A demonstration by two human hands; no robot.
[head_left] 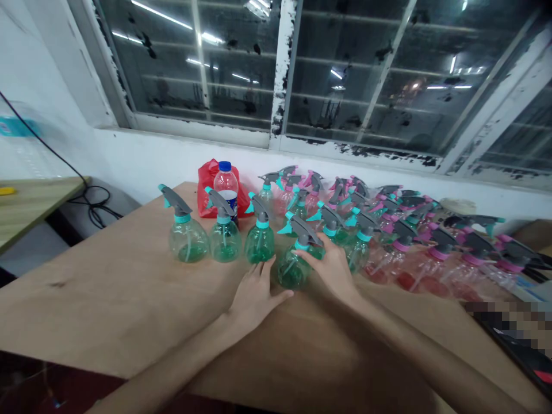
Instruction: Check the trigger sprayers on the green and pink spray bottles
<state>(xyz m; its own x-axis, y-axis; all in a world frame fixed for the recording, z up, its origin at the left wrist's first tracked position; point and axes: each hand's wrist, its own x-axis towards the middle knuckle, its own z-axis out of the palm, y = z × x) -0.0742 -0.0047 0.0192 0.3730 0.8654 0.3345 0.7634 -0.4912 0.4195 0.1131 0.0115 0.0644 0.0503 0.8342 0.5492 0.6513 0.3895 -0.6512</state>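
Observation:
A green spray bottle point(292, 270) with a grey trigger head and teal collar stands upright on the wooden table point(107, 310). My right hand point(334, 267) is closed around its neck, thumb across the teal collar. Low at the left of that bottle is my left hand point(259, 292), fingers spread and palm toward the tabletop; it appears not to grip anything. Just beyond its fingertips stands another green spray bottle point(260, 244). Two more, a spray bottle point(226, 244) and a paler spray bottle point(188, 241), continue the row leftward.
Several pink spray bottles point(435, 276) and more green ones crowd the right side. Behind the row are a blue-capped drink bottle point(226, 184) and a red plastic bag point(207, 187), near the wall under a barred window point(241, 69). A black cable point(97, 201) hangs at left.

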